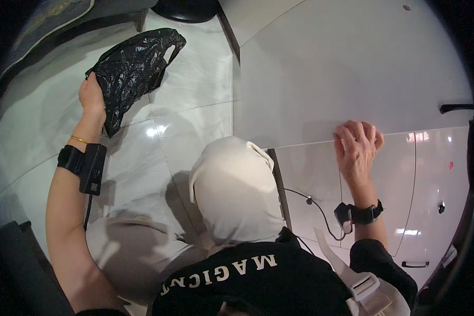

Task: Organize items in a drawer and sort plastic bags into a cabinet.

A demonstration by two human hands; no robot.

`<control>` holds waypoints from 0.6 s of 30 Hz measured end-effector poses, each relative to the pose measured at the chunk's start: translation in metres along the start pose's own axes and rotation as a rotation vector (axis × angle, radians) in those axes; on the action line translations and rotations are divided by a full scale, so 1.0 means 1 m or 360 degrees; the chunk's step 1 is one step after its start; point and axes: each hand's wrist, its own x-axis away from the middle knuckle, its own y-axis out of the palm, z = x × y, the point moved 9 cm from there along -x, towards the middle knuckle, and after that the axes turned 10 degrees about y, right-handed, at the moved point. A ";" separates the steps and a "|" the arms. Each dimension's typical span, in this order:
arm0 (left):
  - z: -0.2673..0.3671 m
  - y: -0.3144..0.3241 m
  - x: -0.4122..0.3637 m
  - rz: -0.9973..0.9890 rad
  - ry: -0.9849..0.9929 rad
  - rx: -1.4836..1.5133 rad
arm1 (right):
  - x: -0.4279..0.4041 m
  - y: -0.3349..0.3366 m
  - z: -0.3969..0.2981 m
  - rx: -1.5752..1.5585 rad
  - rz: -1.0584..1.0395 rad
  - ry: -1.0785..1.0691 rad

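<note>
My left hand [91, 98] grips the rim of a crumpled black plastic bag [136, 71]. The bag hangs out over the floor, and one handle loop shows at its far end. On the right side, my right hand [357, 148] is curled at the near edge of a large white cabinet panel [308, 87], fingers bent over that edge; the fingertips are hidden. This panel juts past the dark baseboard and carries a black handle [456, 108] at its far right. What the bag holds cannot be seen.
Pale glossy tiles [193, 114] cover the floor. Further white cabinet fronts [379, 189] stand at the right, with another handle [415, 264]. A black round object [187, 10] stands at the top. Black devices are strapped on both wrists, and a cable [320, 211] runs near the right one.
</note>
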 end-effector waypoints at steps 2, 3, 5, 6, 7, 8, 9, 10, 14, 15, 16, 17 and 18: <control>-0.011 -0.009 -0.013 -0.0017 -0.0029 -0.0015 | 0.003 0.009 0.005 0.0013 -0.0028 0.0043; -0.020 -0.014 -0.024 -0.0058 -0.0044 0.0010 | 0.000 0.013 0.007 0.0023 -0.0034 0.0080; -0.015 -0.013 -0.023 -0.0067 -0.0018 0.0066 | 0.003 0.023 0.024 0.0047 -0.0060 0.0110; -0.014 -0.008 -0.020 -0.0092 -0.0075 0.0177 | 0.006 0.027 0.032 0.0085 -0.0051 0.0139; -0.016 -0.003 -0.013 -0.0124 -0.0150 0.0282 | 0.012 0.031 0.037 0.0128 -0.0063 0.0164; -0.017 0.001 -0.005 -0.0085 -0.0212 0.0380 | 0.014 0.030 0.038 0.0101 -0.0051 0.0143; -0.016 0.002 0.004 -0.0056 -0.0272 0.0464 | 0.019 0.035 0.045 0.0168 -0.0112 0.0209; -0.020 0.002 0.003 -0.0135 -0.0301 0.0556 | 0.022 0.039 0.050 0.0236 -0.0171 0.0269; -0.019 0.003 0.015 -0.0070 -0.0535 0.0664 | 0.029 0.056 0.064 0.0260 -0.0211 0.0316; -0.022 0.009 0.021 -0.0118 -0.0632 0.0770 | 0.032 0.058 0.066 0.0254 -0.0203 0.0304; -0.024 0.013 0.024 -0.0170 -0.0728 0.0875 | 0.034 0.062 0.069 0.0301 -0.0222 0.0326; -0.029 0.011 0.021 -0.0160 -0.0723 0.0879 | 0.037 0.065 0.073 0.0348 -0.0243 0.0350; -0.037 0.012 0.019 -0.0191 -0.0775 0.0911 | 0.037 0.065 0.075 0.0343 -0.0237 0.0343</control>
